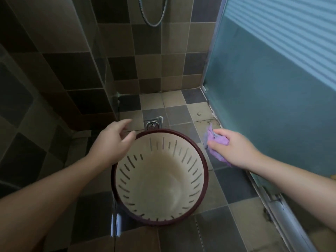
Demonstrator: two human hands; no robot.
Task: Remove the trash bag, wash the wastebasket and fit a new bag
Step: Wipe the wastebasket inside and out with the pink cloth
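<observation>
Your forearms frame the wastebasket at lower centre, bagless, so you look to be at the washing step. Your left hand, fingers loose and holding nothing, hovers at its upper-left rim; your right hand clutches a purple cloth just beside the rim's right. Next, steady the rim and wipe inside.

No readable text, label, brand, number or sign anywhere I look: none on the wastebasket, none on the purple cloth, none on the tiles or the glass door.
</observation>
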